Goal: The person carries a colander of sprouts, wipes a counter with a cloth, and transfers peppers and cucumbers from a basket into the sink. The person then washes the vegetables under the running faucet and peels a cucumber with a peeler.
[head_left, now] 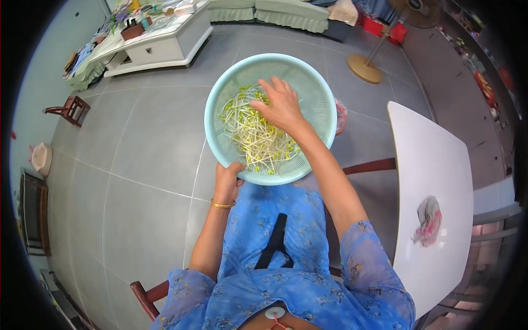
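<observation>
A round light-blue plastic colander (317, 91) is in front of my lap, with a heap of bean sprouts (258, 137) inside, mostly on its left and lower part. My left hand (227, 181) grips the colander's lower left rim, the thumb over the edge and the fingers curled beneath. Over the upper right of the sprouts, my right hand (280, 104) has its fingers spread, and no sprouts show held in it. Whether its fingertips touch the sprouts or the colander I cannot tell.
On the right, a white table (434, 137) carries a crumpled cloth (428, 221). A fan's round base (363, 68) stands at the back right. Further off are a white cabinet (165, 52), a sofa (291, 16) and a small wooden stool (73, 110) on the left.
</observation>
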Available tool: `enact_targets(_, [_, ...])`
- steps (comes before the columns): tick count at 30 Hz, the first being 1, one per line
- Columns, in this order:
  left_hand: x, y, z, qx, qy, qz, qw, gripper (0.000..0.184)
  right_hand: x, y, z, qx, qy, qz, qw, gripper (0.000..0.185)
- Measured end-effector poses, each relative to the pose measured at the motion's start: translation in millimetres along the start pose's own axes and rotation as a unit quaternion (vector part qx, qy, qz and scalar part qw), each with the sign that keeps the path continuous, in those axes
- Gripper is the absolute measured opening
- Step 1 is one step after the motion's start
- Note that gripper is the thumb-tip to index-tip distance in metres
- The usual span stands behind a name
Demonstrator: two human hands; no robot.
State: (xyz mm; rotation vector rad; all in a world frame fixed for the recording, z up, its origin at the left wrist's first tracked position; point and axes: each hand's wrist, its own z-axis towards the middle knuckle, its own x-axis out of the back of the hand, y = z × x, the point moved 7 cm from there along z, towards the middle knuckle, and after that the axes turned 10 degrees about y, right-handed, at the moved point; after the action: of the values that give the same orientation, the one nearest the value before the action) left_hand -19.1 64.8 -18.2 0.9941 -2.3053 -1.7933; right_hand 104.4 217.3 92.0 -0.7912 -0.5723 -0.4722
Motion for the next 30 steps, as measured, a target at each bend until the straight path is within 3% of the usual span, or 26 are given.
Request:
enact_targets(3, [-5.0,13.5,-34.8,0.016,-0.034,0.007,0.999,0.027,19.6,-38.9,-15.2,-0.033,-0.049,-0.094,0.994,0.068])
enact_targets(5, [-6.5,11.7,-48.1,0.023,-0.042,-0.01,0.999,0.027,13.9,-60.0,-58.8,0.004,-0.174,-0.143,0.974,0.068])
enact_targets(9, [9.7,-10.2,-57.0,0.047,-0.053,-0.003,0.997,0.029,16.2,-69.5,-136.4,0.068,-0.144,-0.186,0.97,0.055])
enact_targets(11, [15.4,-22.0,-61.2,0.063,-0.073,0.016,0.995,0.03,16.2,-44.3,-147.9,0.032,-0.149,-0.181,0.972,0.051])
enact_targets(13, [12.2,-31.4,-65.3,0.071,-0.089,0.015,0.993,0.03,36.3,-19.3,-148.5,-0.066,-0.093,-0.129,0.985,0.048])
enact_targets(15, [6.1,-39.3,-70.0,0.079,-0.106,0.015,0.991,0.03,54.9,-21.8,-158.2,-0.062,-0.058,-0.124,0.989,0.041])
enact_targets(17, [2.7,-46.9,-74.7,0.087,-0.103,0.018,0.991,0.027,83.2,-58.9,-164.7,0.081,0.034,-0.206,0.975,0.035])
enact_targets(18, [1.8,-49.6,-78.2,0.09,-0.111,0.021,0.99,0.027,96.0,-67.6,-164.8,0.075,0.037,-0.212,0.974,0.035])
enact_targets(20, [-5.2,-61.2,-74.4,0.109,-0.089,0.019,0.99,0.021,135.6,-80.6,-166.4,0.096,0.101,-0.127,0.982,0.033])
enact_targets(22, [-16.3,-57.9,-77.2,0.112,-0.105,0.026,0.988,0.016,152.2,-70.3,-164.2,0.05,0.144,0.022,0.988,0.03])
enact_targets(24, [-28.6,-66.0,-77.1,0.108,-0.112,0.023,0.988,0.015,129.0,-31.7,-169.1,-0.062,-0.1,-0.096,0.988,0.022])
enact_targets(25, [-36.3,-65.7,-84.8,0.095,-0.104,0.012,0.99,0.012,143.3,-19.2,-178.1,-0.076,-0.086,-0.109,0.987,0.022])
enact_targets(28, [-45.1,-59.1,-94.8,0.087,-0.093,0.013,0.992,0.008,221.5,-34.4,-192.8,0.036,0.156,-0.079,0.984,0.015])
enact_targets(30, [-38.5,-51.6,-94.5,0.074,-0.05,0.016,0.996,0.003,278.2,-19.8,-194.5,-0.072,0.159,-0.073,0.982,0.021])
